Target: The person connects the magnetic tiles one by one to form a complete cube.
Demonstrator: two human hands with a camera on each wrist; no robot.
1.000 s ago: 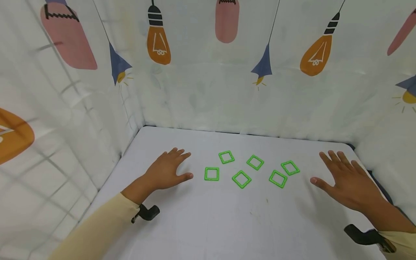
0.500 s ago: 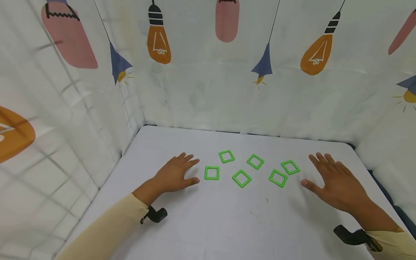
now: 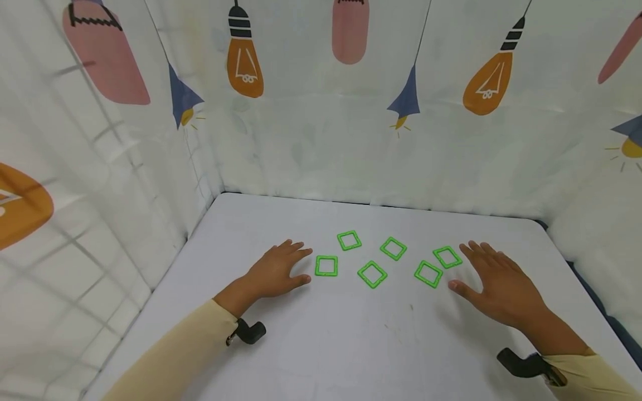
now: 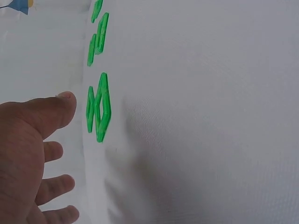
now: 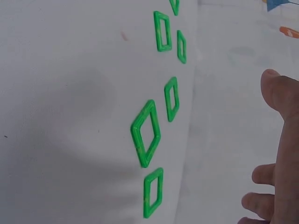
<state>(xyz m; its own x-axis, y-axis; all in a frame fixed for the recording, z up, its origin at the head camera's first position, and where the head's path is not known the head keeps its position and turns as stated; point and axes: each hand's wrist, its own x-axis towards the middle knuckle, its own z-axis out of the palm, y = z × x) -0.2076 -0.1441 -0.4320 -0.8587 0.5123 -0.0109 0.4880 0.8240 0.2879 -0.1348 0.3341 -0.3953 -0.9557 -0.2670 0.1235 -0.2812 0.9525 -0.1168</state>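
Several green square frames lie flat and apart on a white table, in two loose rows in the head view. My left hand (image 3: pixel 277 269) hovers with spread fingers just left of the nearest left square frame (image 3: pixel 326 266). On the other side, my right hand (image 3: pixel 503 285) is held over the table, palm down, its fingers extended beside the far-right square frame (image 3: pixel 447 257). Neither hand holds anything. In the left wrist view the thumb (image 4: pixel 58 112) points toward the frames. From the right wrist, the row of green frames (image 5: pixel 145 134) shows left of the fingers.
The white table (image 3: pixel 351 345) has a few small marks near its middle. A white cloth (image 3: pixel 311 145) printed with lamps and bulbs hangs behind it and along the left side. A black wrist mount (image 3: pixel 249 332) sits on the left sleeve, another (image 3: pixel 521 364) on the right.
Both hands have moved inward toward the green frames, the left hand to the right and the right hand to the left. The frames have stayed where they were.
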